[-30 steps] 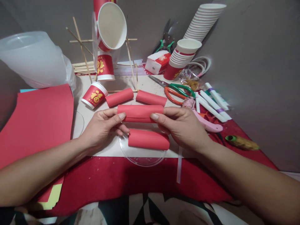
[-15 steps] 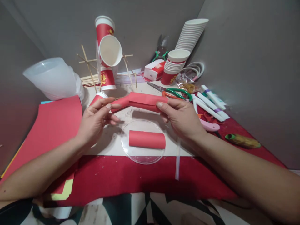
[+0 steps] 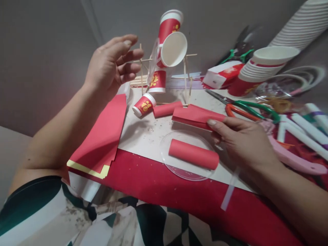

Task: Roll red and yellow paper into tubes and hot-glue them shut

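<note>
My right hand (image 3: 243,141) pinches one end of a rolled red paper tube (image 3: 196,115) and holds it low over the table. My left hand (image 3: 112,66) is raised in the air at the left, fingers loosely spread and holding nothing. Another red paper tube (image 3: 193,153) lies on a clear plastic disc (image 3: 179,169) in front of me. A third red tube (image 3: 167,109) lies farther back, beside a tipped red paper cup (image 3: 143,105).
A structure of red cups (image 3: 169,41) and wooden sticks stands at the back. Red paper sheets (image 3: 102,136) lie at the left. Scissors (image 3: 246,106), white markers (image 3: 307,124), stacked paper cups (image 3: 263,65) and a pink tool (image 3: 294,159) crowd the right side.
My left hand has let go of the tube and lifted up to the left. The right hand alone now holds the tube. The view has swung left.
</note>
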{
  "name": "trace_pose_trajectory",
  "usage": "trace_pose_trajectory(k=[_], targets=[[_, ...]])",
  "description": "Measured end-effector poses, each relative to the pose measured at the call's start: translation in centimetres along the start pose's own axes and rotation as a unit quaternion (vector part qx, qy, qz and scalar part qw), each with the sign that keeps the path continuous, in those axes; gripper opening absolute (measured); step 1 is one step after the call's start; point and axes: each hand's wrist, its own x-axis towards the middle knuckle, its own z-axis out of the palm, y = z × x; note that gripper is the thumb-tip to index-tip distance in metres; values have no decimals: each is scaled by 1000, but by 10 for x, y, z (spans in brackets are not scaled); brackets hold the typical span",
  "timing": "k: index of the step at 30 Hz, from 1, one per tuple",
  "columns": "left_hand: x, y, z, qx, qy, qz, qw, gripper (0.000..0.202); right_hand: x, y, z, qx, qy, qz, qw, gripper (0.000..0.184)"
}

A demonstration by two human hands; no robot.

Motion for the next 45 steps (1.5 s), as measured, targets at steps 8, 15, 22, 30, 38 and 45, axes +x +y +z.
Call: trace_pose_trajectory(k=[8,15,22,30,38,45], targets=[[-26,-46,-91,304,47,-52,950,42,-3,-2,-2,-36,8,-6,999,35],[-29,-118,-164,584,82,-193,785,56,-1,2,-3,-13,-10,-20,1000,34],[-30,-141,-161,615,52,-203,760,64,-2,-1,-2,5,-8,-17,1000,35],[-25,-153,-163,623,63,-206,752,65,4,8,0,32,2,-44,999,35],[-22,-159,-168,578,77,-200,787,68,5,6,-1,61,16,-47,997,32],[-17,-174,-181,512,113,-164,836,68,16,12,-1,139,78,-59,985,29]])
